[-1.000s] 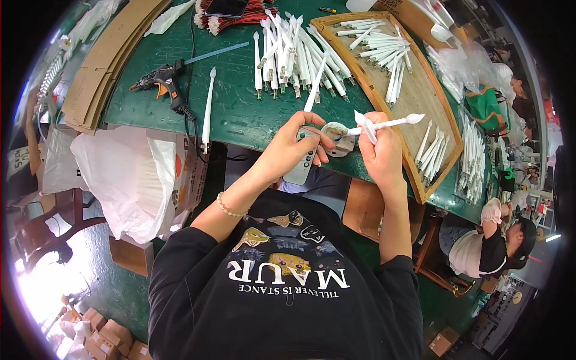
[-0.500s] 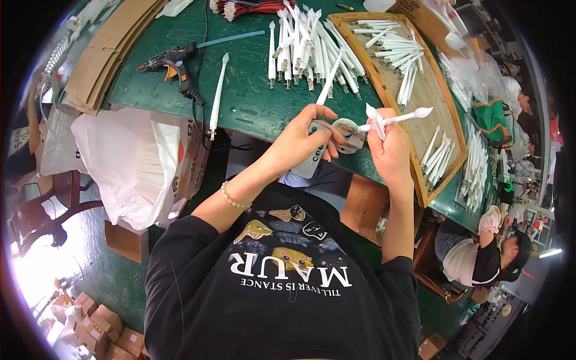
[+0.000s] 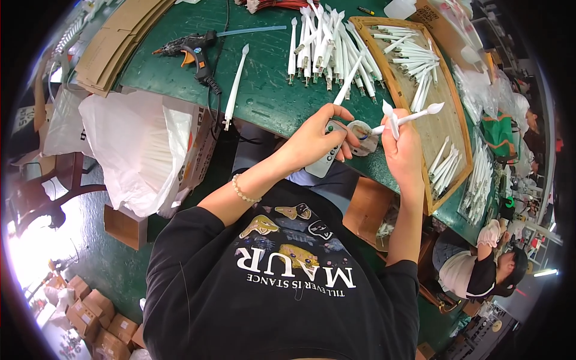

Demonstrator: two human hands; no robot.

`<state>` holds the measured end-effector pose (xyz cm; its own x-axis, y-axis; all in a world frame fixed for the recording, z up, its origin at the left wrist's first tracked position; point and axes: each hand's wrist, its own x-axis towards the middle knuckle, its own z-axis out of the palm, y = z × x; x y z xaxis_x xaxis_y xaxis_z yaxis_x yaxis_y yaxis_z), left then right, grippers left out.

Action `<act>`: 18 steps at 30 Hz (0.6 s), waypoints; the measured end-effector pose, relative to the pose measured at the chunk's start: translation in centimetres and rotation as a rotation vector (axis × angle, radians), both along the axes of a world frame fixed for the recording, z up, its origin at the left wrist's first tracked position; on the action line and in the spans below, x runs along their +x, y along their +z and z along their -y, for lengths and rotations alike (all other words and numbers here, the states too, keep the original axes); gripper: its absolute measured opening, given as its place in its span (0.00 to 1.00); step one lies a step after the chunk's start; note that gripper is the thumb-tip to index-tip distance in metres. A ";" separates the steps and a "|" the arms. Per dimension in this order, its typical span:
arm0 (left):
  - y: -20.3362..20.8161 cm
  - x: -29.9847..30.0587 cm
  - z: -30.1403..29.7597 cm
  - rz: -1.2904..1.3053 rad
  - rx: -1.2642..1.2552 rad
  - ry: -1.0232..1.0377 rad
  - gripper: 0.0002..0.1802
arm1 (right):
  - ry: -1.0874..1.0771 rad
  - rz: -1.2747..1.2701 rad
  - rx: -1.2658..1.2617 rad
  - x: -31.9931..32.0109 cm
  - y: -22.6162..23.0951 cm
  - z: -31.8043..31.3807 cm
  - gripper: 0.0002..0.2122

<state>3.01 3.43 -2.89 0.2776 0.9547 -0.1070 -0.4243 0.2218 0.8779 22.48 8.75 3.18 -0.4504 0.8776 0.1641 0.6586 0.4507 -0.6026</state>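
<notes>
Closed around a flat grey remote control with dark round buttons (image 3: 324,163), the left hand (image 3: 313,139) is at the front edge of the green desk (image 3: 264,66), left of the tan wood-framed tray (image 3: 454,117). Just beside the tray's left rim, the right hand (image 3: 403,147) has its grip closed on two white candle-shaped sticks with flame-like tips (image 3: 415,116); they cross, one nearly upright, the other pointing its tip over the tray.

Farthest left of the tray are a stack of flattened brown cardboard (image 3: 120,43) and, below it, a crumpled white plastic bag (image 3: 135,144). Next, well apart from the tray, lies a black-and-orange glue gun (image 3: 195,51) with a long translucent bluish rod at its back. Nearer the tray, one lone white stick (image 3: 237,87) lies by the desk edge, then a loose pile of white sticks (image 3: 318,48) beside the tray's upper left side. One slanted white stick (image 3: 348,81) runs from that pile toward the left hand; whether the fingers touch it, I cannot tell. Between the hands, left of the tray, sits a small round whitish piece (image 3: 365,147), with the crossing stick's plain end at it.

Inside the tray lie more white sticks (image 3: 414,60), grouped above and below. Right of it are bagged white sticks (image 3: 478,180) and a green bag (image 3: 499,137).
</notes>
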 end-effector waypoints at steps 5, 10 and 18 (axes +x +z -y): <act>0.0 0.0 0.0 -0.012 -0.004 0.003 0.17 | 0.007 -0.026 0.020 0.0 -0.1 0.0 0.06; 0.4 0.1 0.2 -0.058 0.000 0.008 0.16 | 0.033 -0.025 0.036 -0.4 0.2 0.4 0.05; 0.9 0.3 0.1 -0.046 -0.017 0.000 0.16 | -0.001 0.007 0.041 0.0 -0.1 0.2 0.07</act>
